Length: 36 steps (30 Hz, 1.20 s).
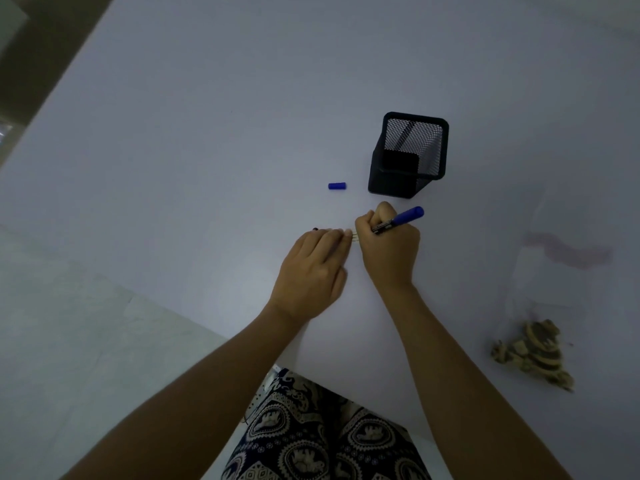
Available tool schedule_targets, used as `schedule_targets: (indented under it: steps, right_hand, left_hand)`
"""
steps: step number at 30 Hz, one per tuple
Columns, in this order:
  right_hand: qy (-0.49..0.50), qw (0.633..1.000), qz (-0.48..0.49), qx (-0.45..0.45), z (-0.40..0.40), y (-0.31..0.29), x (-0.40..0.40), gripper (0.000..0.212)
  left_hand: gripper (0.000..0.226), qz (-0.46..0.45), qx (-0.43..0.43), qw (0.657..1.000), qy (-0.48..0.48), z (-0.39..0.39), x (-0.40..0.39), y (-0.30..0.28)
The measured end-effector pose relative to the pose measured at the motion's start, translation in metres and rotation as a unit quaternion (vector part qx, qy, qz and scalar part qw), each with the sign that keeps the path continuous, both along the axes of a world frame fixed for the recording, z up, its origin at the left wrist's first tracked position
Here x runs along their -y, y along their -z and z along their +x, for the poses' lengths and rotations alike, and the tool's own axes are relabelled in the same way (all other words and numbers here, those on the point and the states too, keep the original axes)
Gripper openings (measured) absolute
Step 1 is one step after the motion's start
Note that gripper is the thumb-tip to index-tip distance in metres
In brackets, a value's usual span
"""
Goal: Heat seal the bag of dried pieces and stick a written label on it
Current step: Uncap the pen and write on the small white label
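On table [207, 133], right hand [389, 247] grip closed around marker [401, 220].

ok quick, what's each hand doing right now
Left hand: palm down, flat on the table, fingers pinning something small; holding nothing.
Right hand: closed around the blue marker, uncapped; its tip is hidden.

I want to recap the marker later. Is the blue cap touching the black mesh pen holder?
Apart. The head view shows the blue cap lying left of the mesh pen holder, with bare table between them.
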State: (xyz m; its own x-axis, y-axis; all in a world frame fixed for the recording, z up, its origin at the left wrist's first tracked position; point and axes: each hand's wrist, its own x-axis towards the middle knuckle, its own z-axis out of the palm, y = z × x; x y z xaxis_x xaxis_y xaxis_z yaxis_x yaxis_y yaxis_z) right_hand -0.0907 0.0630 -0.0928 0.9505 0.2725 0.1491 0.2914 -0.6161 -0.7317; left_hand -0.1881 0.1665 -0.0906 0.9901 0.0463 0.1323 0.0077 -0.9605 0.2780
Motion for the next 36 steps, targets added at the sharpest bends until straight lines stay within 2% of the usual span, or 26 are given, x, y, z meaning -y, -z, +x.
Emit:
schedule_targets:
  steps: [36]
  right_hand:
    - [0.012,1.000,0.017,0.006,-0.0026,0.0017,-0.0016,0.031]
  left_hand:
    - [0.041,0.010,0.025,1.000,-0.001,-0.0023,-0.0001,0.0027]
